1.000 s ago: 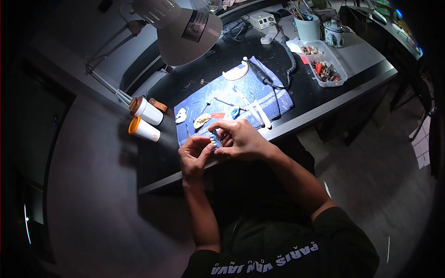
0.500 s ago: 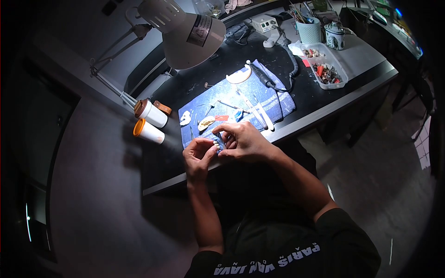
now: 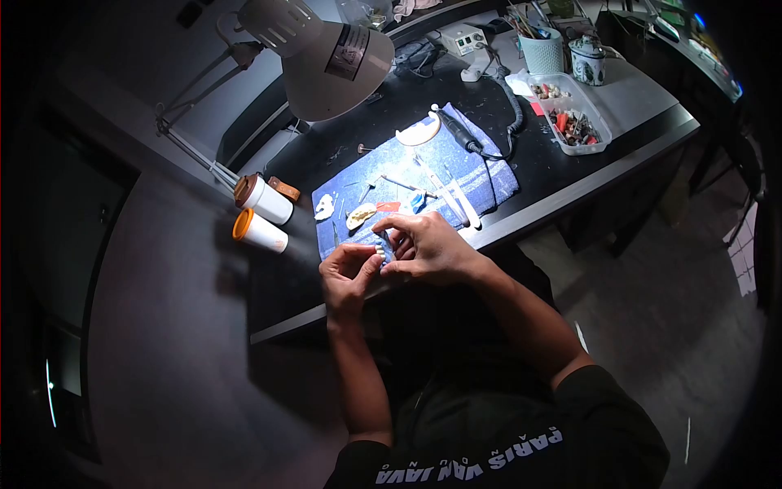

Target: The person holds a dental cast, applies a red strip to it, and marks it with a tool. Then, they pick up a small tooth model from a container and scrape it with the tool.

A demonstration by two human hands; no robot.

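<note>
Between the fingertips of both hands is a small blue piece with a row of cream teeth [image 3: 380,252], held above the desk's front edge. My left hand [image 3: 346,275] pinches its left side with thumb and fingers. My right hand [image 3: 432,251] closes on its other side, and its fingers hide part of the piece. Just beyond them, on a blue towel [image 3: 497,179], lie a cream dental cast [image 3: 361,216], a red flat piece [image 3: 388,207], a blue-and-white piece [image 3: 417,201] and a whitish lump [image 3: 324,207]. Slim white-handled tools [image 3: 463,204] rest to the right.
A desk lamp [image 3: 338,73] overhangs the towel. Two lidded cups [image 3: 267,204] lie at left. On the far side are a white arch-shaped piece [image 3: 417,134] and a corded handpiece [image 3: 459,130]. A clear plastic box [image 3: 599,149] of small parts, a brush holder [image 3: 543,55] and a control box [image 3: 463,41] stand farther back.
Both hands keep almost the same hold, and the toothed piece appears turned slightly. The whole view has shifted a little.
</note>
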